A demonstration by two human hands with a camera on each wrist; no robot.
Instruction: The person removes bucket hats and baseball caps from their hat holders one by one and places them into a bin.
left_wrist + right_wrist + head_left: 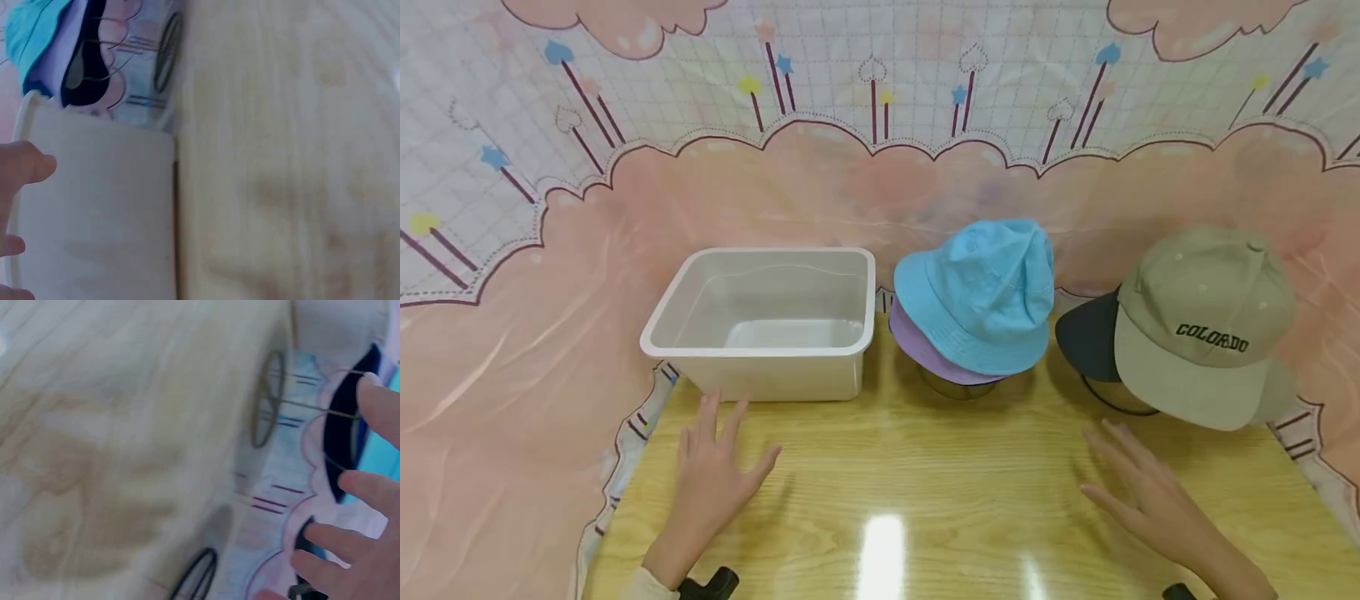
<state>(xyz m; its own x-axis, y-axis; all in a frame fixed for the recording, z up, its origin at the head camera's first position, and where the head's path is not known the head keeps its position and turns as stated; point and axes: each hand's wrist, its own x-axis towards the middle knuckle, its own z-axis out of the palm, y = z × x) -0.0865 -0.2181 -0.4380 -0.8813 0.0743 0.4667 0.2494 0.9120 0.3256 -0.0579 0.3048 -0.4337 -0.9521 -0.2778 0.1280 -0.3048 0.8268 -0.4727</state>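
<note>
My left hand hovers with spread fingers just in front of a white plastic bin; whether a fingertip touches it I cannot tell. Parts of that hand show at the left edge of the left wrist view. A light blue bucket hat sits over a purple hat on a wire stand. Farther right, a tan cap lettered COLORADO overlaps a dark-brimmed cap. My right hand, fingers extended and holding nothing, is in front of the caps.
Everything stands along the back of a wood-grain table. A pink and white patterned cloth hangs behind and around it. A black wire base shows beneath the caps. Black straps circle the wrists.
</note>
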